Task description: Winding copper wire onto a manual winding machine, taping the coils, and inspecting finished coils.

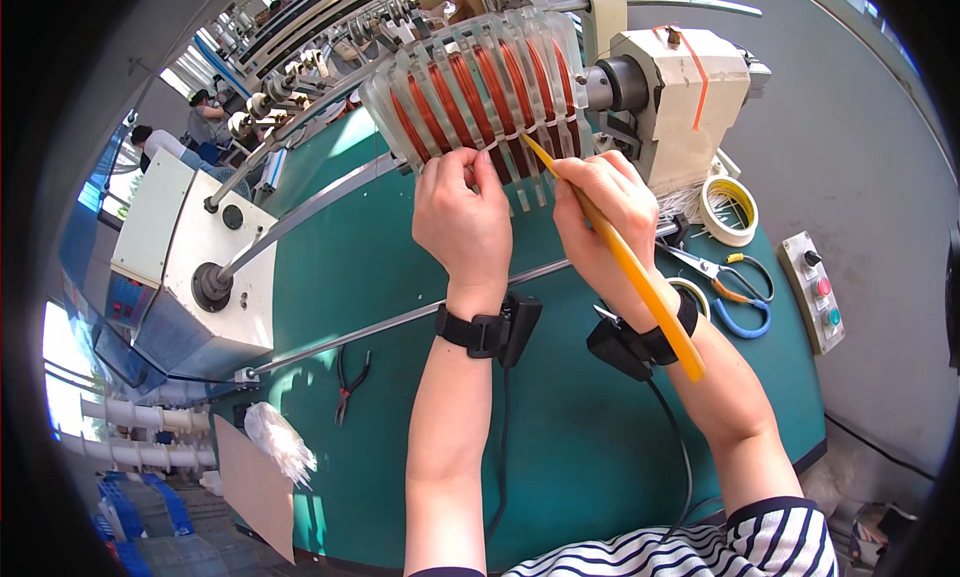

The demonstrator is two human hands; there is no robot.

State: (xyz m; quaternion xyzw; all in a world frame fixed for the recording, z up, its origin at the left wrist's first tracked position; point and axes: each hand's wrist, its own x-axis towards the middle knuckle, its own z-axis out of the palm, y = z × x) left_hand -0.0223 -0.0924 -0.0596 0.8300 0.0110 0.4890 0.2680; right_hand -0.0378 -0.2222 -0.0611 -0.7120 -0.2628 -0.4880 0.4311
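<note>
A coil former [480,92] of clear, pale plastic plates sits on the winding machine's shaft, with several bands of copper-coloured wire [487,89] wound between the plates. My left hand [465,217] is at its near lower edge, thumb and forefinger pinched together against the windings. By those fingertips a thin white strip [508,140] crosses the coils; whether the fingers grip it is hard to see. In my right hand [612,212] is a long, flat yellow stick [640,272]. Its pointed tip touches the windings just right of my left fingers, and its wide end slants back over my right wrist.
At right are the machine's headstock [690,107], a tape roll [729,211], scissors [735,287] and a button box [812,292]. Pliers [348,385] and a bundle of white strips [280,442] lie on the green bench [370,477]. A metal rod [400,322] crosses it. Other people sit far left.
</note>
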